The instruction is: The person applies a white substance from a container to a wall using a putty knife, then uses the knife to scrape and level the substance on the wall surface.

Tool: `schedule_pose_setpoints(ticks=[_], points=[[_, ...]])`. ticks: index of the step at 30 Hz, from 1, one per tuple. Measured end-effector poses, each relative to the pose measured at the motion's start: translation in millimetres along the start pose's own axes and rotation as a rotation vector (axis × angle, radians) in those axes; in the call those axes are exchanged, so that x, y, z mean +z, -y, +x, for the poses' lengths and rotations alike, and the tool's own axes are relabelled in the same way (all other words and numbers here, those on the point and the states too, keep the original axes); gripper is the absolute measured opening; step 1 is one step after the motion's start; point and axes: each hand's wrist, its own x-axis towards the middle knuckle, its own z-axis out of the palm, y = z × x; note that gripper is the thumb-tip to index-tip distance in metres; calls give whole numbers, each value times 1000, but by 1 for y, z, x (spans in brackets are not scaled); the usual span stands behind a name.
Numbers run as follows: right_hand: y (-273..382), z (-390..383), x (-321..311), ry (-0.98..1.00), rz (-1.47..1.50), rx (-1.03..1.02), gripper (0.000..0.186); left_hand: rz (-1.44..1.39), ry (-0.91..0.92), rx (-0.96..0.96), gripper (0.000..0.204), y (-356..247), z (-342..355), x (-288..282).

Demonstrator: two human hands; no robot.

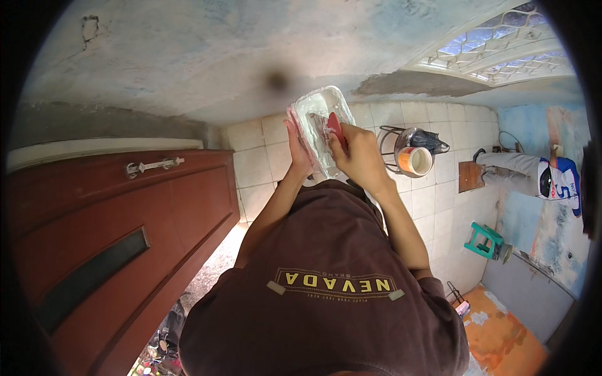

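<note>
1. Brown cotton fills the lower middle of the frame: the person's dark brown T-shirt, with both bare forearms rising from it toward the upper centre.

2. The left hand is curled shut along the left long edge of a shallow white rectangular plastic tray smeared with white paste. It grips the tray from the side and underneath, thumb on the rim.

3. The right hand is closed round the handle of a small red-bladed scraper, whose blade lies inside the tray on its right half, touching the paste.

4. The tray sits in the upper centre of the frame, just above both hands. Its long axis runs from lower left to upper right, and its far short end points at the grey-white plastered surface above.

5. By its look the tray is thin, light plastic that would flex if squeezed. The paste probably makes the rim slippery, so the drier outer edge and underside look like the soundest hold. The scraper looks stiff and light, best held by its handle.

6. Farther right on the white tiled surface stand a wire stand holding an orange and white tub, a small green plastic stool and, at the right edge, another person's trousered leg. A dark red wooden door with a metal handle fills the left.
</note>
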Motion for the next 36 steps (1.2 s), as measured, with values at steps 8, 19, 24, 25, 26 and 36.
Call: schedule_pose_setpoints(ticks=[8, 19, 24, 25, 26, 36], points=[[0, -2, 25, 104, -45, -27, 16, 80, -25, -5, 89, -2, -4, -5], [-20, 9, 14, 267, -38, -19, 14, -70, 17, -74, 82, -9, -9, -7], [-3, 7, 2, 289, -27, 53, 15, -18, 2, -133, 95, -16, -8, 5], [0, 6, 0, 295, -22, 51, 15, 7, -19, -137, 99, -17, -8, 9], [3, 5, -1, 262, -41, 46, 16, 3, -16, -125, 100, -17, -8, 14], [19, -26, -12, -13, -34, 50, 13, -22, 17, -133, 109, -3, 0, 20]])
